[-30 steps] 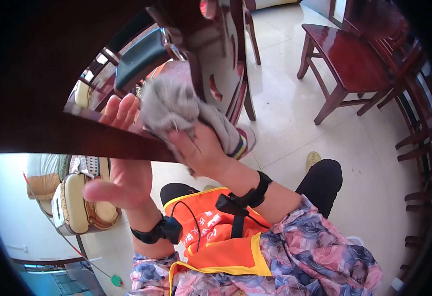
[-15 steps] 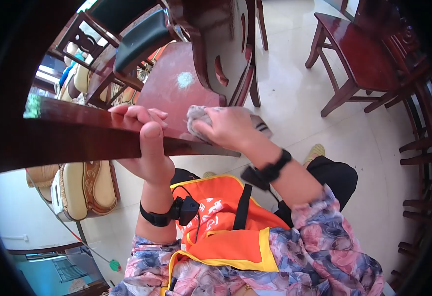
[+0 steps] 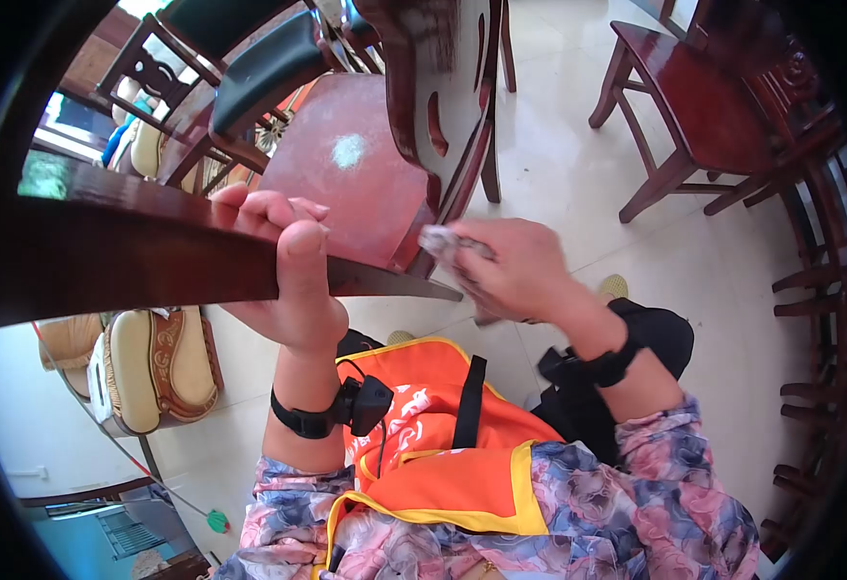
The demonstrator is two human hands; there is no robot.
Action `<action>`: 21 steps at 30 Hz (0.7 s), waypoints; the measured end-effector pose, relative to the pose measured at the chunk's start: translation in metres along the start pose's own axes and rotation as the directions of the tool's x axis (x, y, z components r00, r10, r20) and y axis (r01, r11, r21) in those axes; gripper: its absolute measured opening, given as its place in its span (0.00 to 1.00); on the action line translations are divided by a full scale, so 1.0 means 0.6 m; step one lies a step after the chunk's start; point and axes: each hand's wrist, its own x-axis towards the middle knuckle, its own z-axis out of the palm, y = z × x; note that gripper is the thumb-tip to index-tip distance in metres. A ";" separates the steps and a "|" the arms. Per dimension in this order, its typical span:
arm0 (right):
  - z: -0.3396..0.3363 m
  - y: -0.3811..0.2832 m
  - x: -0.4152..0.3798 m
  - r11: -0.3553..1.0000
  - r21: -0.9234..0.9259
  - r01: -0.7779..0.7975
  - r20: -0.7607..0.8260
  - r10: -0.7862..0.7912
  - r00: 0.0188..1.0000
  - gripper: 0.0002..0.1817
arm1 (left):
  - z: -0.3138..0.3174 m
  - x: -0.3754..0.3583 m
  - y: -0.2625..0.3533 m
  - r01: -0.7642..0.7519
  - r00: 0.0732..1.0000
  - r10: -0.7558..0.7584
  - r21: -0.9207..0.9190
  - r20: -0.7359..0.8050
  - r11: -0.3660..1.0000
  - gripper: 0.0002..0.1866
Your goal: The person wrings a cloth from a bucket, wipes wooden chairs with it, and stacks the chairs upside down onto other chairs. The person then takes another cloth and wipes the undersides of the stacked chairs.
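My left hand (image 3: 306, 290) is wrapped round a dark red, glossy wooden bar (image 3: 133, 246), thumb on the near side and fingers over the top. The bar narrows toward its right end and looks like a piece of furniture; what it belongs to is not clear. Bunched in my right hand (image 3: 520, 266) is a grey cleaning cloth (image 3: 440, 242), slightly blurred by motion. That hand is just right of the bar's tapered end, apart from it. Behind them stands a red wooden chair seat (image 3: 346, 193) with a pale patch, beside its carved chair back (image 3: 443, 97).
Another red wooden chair (image 3: 704, 106) stands at the upper right. Several chair legs (image 3: 805, 391) line the right edge. Chairs with dark green padding (image 3: 264, 72) are at the upper left. A cream carved armchair (image 3: 158, 372) sits lower left on the pale tiled floor (image 3: 578, 184).
My right hand has moved right with the cloth, away from the bar. My left hand keeps its grip on the bar. The view has shifted slightly.
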 end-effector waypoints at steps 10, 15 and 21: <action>0.043 -0.001 0.048 0.952 -0.288 -0.107 0.073 0.133 0.988 0.08 | -0.001 -0.002 -0.003 -0.057 0.998 0.052 0.122 0.040 0.991 0.28; 0.036 0.014 -0.007 0.899 0.190 -0.394 -0.053 0.410 0.910 0.15 | 0.005 -0.004 -0.003 0.040 0.999 -0.042 -0.070 -0.029 0.997 0.32; 0.081 -0.045 0.072 0.986 -0.144 -0.088 -0.123 0.070 0.990 0.16 | -0.014 0.003 -0.006 -0.074 0.994 0.062 0.146 0.085 0.986 0.28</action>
